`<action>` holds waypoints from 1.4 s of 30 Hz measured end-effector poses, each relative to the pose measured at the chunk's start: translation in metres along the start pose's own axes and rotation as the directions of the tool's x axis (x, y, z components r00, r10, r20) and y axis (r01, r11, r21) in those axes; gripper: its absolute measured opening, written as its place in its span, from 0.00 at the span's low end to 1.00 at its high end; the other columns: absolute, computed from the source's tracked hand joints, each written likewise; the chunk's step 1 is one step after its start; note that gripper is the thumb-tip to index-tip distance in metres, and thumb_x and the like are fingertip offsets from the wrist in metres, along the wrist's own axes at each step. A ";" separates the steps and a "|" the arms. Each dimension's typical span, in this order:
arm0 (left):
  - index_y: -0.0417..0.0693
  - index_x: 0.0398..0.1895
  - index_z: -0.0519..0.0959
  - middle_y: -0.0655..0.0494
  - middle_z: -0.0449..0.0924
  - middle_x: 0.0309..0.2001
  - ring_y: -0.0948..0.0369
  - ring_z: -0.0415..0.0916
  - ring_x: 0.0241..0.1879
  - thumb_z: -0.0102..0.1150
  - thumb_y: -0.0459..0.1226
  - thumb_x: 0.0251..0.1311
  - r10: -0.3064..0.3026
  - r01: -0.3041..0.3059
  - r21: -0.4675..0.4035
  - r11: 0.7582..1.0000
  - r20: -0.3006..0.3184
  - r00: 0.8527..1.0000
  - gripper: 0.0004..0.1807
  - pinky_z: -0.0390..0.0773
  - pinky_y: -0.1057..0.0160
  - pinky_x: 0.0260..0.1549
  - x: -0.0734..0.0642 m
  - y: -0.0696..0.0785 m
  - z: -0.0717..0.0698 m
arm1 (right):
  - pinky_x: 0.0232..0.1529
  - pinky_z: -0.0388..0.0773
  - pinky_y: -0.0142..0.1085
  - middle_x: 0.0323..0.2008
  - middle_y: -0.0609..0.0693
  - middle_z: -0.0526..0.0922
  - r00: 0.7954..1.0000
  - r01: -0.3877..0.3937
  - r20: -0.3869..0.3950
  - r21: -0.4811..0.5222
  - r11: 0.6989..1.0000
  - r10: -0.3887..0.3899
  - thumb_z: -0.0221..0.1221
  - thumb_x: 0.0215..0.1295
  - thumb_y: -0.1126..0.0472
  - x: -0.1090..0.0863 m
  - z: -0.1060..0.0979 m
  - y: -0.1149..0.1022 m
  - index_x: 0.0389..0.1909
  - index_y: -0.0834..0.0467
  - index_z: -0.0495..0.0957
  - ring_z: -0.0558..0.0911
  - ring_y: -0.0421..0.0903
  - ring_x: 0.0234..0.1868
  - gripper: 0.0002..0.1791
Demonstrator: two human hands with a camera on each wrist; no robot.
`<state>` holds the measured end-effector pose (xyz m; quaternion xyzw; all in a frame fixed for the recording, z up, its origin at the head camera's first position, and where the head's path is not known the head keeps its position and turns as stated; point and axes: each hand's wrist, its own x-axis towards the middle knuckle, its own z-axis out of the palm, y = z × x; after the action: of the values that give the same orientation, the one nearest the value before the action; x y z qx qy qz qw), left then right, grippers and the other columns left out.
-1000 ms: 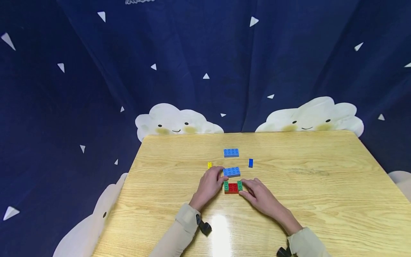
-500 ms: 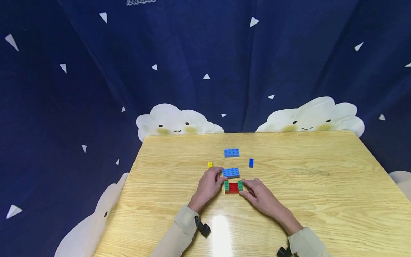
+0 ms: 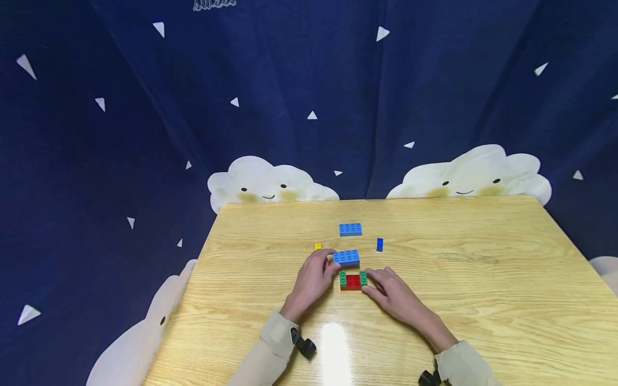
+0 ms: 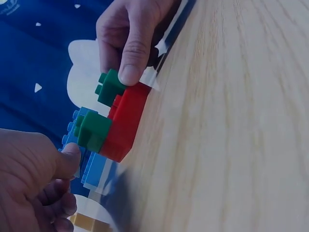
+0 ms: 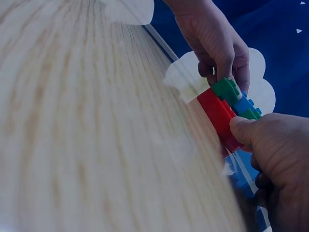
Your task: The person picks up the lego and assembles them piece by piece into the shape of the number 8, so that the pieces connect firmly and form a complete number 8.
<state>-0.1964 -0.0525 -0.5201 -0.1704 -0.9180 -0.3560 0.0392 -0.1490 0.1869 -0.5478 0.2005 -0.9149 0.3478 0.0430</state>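
Note:
My left hand pinches the left end of a light blue eight-stud building brick between thumb and fingers. This brick appears raised in the left wrist view, just beyond a red brick that lies on the table. On the red brick's two ends sit small green bricks, one at each end, with red studs showing between them. My right hand holds the red brick's right end, thumb at its near side and fingers behind.
Farther back on the wooden table lies another light blue brick. To its right is a small dark blue brick. A yellow brick is partly hidden behind my left hand. A dark blue curtain hangs behind the table.
The light blue brick in my left hand has shifted slightly left and up relative to the red brick. My left hand now covers more of the yellow brick. The right hand keeps its place.

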 end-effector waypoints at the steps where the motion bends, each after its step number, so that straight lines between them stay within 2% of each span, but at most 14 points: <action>1: 0.44 0.62 0.81 0.59 0.72 0.32 0.64 0.68 0.30 0.65 0.41 0.71 0.003 -0.003 0.000 1.000 -0.001 1.000 0.20 0.69 0.66 0.27 0.000 0.000 0.000 | 0.35 0.64 0.33 0.42 0.42 0.83 1.000 0.002 -0.002 -0.001 1.000 -0.002 0.63 0.74 0.49 0.000 0.000 0.000 0.65 0.61 0.80 0.67 0.40 0.36 0.26; 6: 0.44 0.62 0.81 0.59 0.73 0.32 0.63 0.69 0.30 0.65 0.41 0.71 0.004 -0.004 -0.006 1.000 -0.010 1.000 0.19 0.69 0.66 0.27 -0.003 0.002 -0.001 | 0.34 0.64 0.33 0.30 0.37 0.74 1.000 -0.007 -0.002 -0.019 1.000 0.007 0.64 0.74 0.50 0.002 0.002 0.000 0.66 0.62 0.79 0.66 0.40 0.34 0.27; 14: 0.45 0.61 0.81 0.59 0.73 0.33 0.64 0.68 0.30 0.66 0.41 0.71 0.021 -0.021 -0.030 0.999 -0.022 1.000 0.19 0.68 0.67 0.26 -0.008 0.008 -0.004 | 0.35 0.65 0.33 0.30 0.38 0.73 1.000 0.001 -0.012 -0.030 1.000 -0.001 0.64 0.74 0.50 0.004 0.003 0.001 0.66 0.62 0.79 0.67 0.40 0.35 0.27; 21: 0.46 0.61 0.81 0.60 0.72 0.33 0.64 0.68 0.30 0.65 0.41 0.71 0.023 -0.023 -0.018 1.000 -0.008 1.000 0.19 0.67 0.68 0.27 -0.011 0.009 -0.005 | 0.32 0.64 0.32 0.26 0.38 0.68 1.000 -0.004 -0.017 -0.011 1.000 0.004 0.64 0.74 0.49 0.007 0.004 0.003 0.65 0.60 0.80 0.66 0.40 0.34 0.26; 28: 0.46 0.61 0.81 0.60 0.72 0.33 0.65 0.68 0.30 0.65 0.42 0.72 0.032 -0.032 -0.012 0.999 -0.006 0.999 0.19 0.68 0.67 0.27 -0.012 0.009 -0.006 | 0.32 0.64 0.32 0.26 0.39 0.69 1.000 -0.016 -0.012 -0.007 1.000 0.016 0.63 0.75 0.49 0.011 0.004 0.002 0.67 0.58 0.79 0.66 0.40 0.34 0.26; 42: 0.45 0.62 0.81 0.60 0.74 0.34 0.65 0.69 0.31 0.65 0.41 0.71 0.052 -0.052 0.001 0.999 0.005 0.999 0.20 0.70 0.67 0.28 -0.016 0.012 -0.005 | 0.34 0.65 0.33 0.27 0.39 0.69 1.000 -0.027 0.003 -0.007 1.000 0.027 0.64 0.74 0.51 0.015 0.004 0.003 0.69 0.62 0.76 0.66 0.41 0.35 0.29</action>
<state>-0.1777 -0.0524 -0.5116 -0.1952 -0.9135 -0.3539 0.0461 -0.1640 0.1810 -0.5497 0.1882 -0.9189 0.3448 0.0376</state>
